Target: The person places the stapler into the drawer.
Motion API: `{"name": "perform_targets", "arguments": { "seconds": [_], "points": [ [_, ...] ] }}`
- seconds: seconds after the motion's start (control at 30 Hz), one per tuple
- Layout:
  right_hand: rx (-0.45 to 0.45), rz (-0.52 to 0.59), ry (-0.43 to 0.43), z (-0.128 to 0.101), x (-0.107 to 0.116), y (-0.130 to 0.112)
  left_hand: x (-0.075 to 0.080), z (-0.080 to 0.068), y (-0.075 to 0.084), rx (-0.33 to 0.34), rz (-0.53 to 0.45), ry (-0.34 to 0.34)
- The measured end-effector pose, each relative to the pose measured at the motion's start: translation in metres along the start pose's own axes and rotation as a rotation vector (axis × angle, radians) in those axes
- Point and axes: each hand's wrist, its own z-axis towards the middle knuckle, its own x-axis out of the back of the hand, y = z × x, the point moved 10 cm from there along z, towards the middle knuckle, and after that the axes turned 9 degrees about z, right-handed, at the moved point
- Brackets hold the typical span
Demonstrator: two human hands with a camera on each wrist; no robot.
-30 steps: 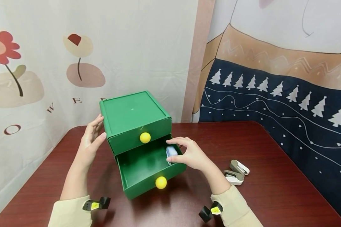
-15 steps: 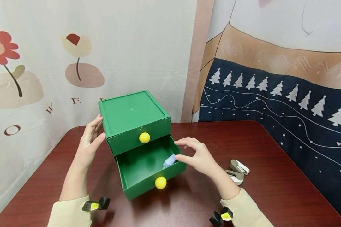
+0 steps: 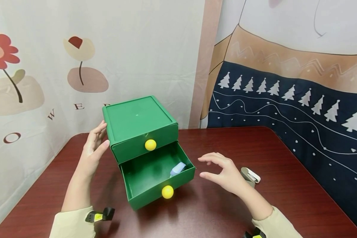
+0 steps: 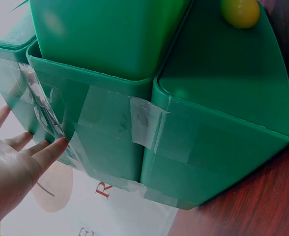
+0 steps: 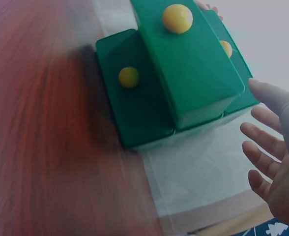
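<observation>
Bracing the green drawer box (image 3: 139,127) with flat left hand (image 3: 95,147). Pale blue item (image 3: 178,169), possibly a stapler, lies in the open lower drawer (image 3: 154,178). Right hand (image 3: 223,170) empty, fingers spread, beside it. Next: push the drawer shut squarely.

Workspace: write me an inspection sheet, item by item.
Surface: dark red wooden table.
Job's things: green drawer box; lower drawer pulled open, pale blue object inside.
Clutter: beige and white object behind the right hand.
Hands: left hand flat against the box's side; right hand open, holding nothing, beside the drawer.
Cables: nothing seen.
Surroundings: printed cloth backdrops.
</observation>
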Motion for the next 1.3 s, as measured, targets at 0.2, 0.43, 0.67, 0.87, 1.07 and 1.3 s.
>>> {"name": "perform_targets", "arguments": {
  "seconds": [0.2, 0.43, 0.67, 0.87, 1.07, 1.3],
  "points": [
    [0.02, -0.042, -0.006, -0.016, 0.014, 0.011, 0.0, 0.0, 0.0, 0.006, 0.0, 0.002],
    [-0.016, -0.105, -0.012, -0.035, 0.033, 0.031, 0.0, 0.0, 0.0, 0.004, -0.005, 0.0],
    [-0.074, -0.118, -0.039, -0.052, 0.05, 0.049, -0.001, 0.0, 0.001, -0.003, -0.012, -0.003],
    [-0.125, -0.114, -0.074, -0.064, 0.059, 0.065, -0.001, 0.0, 0.0, 0.001, -0.007, -0.005],
    [-0.176, -0.116, -0.073, -0.075, 0.066, 0.074, -0.002, 0.0, -0.001, 0.006, -0.004, -0.007],
    [-0.167, -0.141, -0.067, -0.081, 0.07, 0.076, -0.001, 0.0, 0.0, 0.013, -0.001, -0.003]
  ]
}}
